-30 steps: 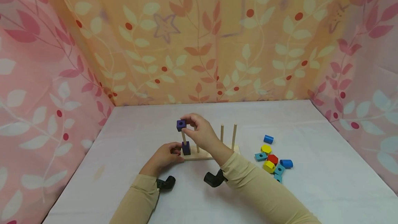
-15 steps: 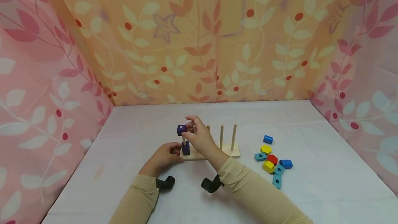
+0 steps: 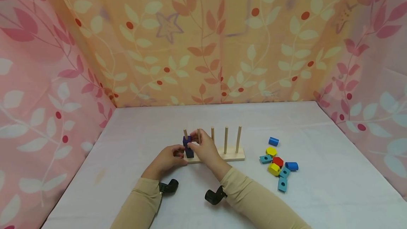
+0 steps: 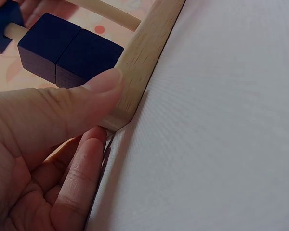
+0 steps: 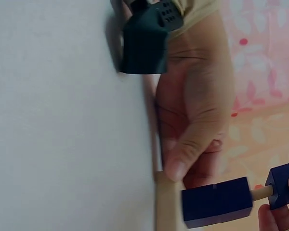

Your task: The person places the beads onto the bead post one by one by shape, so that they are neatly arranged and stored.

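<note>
Here, the right hand [image 3: 205,146] pinches a dark purple cube [image 3: 187,140] between thumb and fingertips, with the cube threaded partway down the leftmost peg [image 3: 186,134] of the wooden peg board [image 3: 233,156]. The peg's bare tip sticks up above the cube. In the right wrist view a short stretch of peg shows between this cube and the stacked purple blocks [image 5: 216,201] below it, so the cube has not reached them. Those blocks sit at the foot of the same peg, against the base.

The left hand [image 3: 168,158] grips the left end of the base at about nine o'clock from the stack. In the left wrist view its thumb [image 4: 94,94] presses the top edge of the wood and a finger curls under the corner, so the hand is clamped on the board rather than spread.

Four more pegs stand in a row toward three o'clock of the occupied one, all bare. Farther out at three o'clock, well apart from the board, a loose cluster of blocks lies on the white table [image 3: 334,186]: a blue cylinder [image 3: 273,141] at the top, a yellow piece [image 3: 271,151], a red piece [image 3: 278,161], another yellow block [image 3: 274,169], a second blue cylinder [image 3: 291,166] and three teal blocks [image 3: 282,183] with holes. Leaf-patterned curtains [image 3: 203,45] close in the table at nine, twelve and three o'clock.
</note>
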`<state>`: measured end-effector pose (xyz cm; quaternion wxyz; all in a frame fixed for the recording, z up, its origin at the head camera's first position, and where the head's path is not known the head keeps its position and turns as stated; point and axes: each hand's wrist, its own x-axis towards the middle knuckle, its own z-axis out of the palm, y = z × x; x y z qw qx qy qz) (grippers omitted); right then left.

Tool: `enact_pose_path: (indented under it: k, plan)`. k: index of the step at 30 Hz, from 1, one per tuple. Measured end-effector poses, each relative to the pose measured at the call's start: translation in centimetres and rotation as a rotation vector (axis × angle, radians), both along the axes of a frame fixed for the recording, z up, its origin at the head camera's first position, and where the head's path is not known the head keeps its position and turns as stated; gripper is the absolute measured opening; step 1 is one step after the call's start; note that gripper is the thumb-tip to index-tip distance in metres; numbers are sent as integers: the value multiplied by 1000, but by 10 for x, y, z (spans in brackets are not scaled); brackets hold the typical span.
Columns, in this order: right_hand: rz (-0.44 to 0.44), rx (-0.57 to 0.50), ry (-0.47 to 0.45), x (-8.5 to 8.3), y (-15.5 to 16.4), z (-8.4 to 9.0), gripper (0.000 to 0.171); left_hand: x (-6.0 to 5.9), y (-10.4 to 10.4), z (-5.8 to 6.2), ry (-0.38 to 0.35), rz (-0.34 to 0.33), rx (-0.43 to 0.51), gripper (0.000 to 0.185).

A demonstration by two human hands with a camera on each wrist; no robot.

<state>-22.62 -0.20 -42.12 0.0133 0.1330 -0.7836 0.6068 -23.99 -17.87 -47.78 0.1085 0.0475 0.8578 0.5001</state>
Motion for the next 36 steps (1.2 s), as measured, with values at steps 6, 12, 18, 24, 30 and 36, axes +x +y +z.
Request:
enact_pose_path:
  k: [6, 12, 18, 24, 30, 36]
  plan:
    - [-14, 7, -49, 1, 0, -9, 24, 0, 0, 1, -3, -1, 6, 47]
    - [-4, -30, -40, 1, 1, -13, 25, -2, 0, 0, 8, -5, 9, 47]
    - [7, -24, -54, -2, 1, -16, 25, -1, 0, 0, -10, 0, 3, 46]
    - [11, -26, -73, -1, 2, -14, 29, 2, 1, 4, -7, 6, -4, 46]
    - [41, -30, -28, 5, 8, -13, 38, 1, 1, 3, -16, 8, -16, 45]
    - [92, -6, -4, 14, 19, -12, 48, 0, 0, 0, -12, 11, -22, 46]
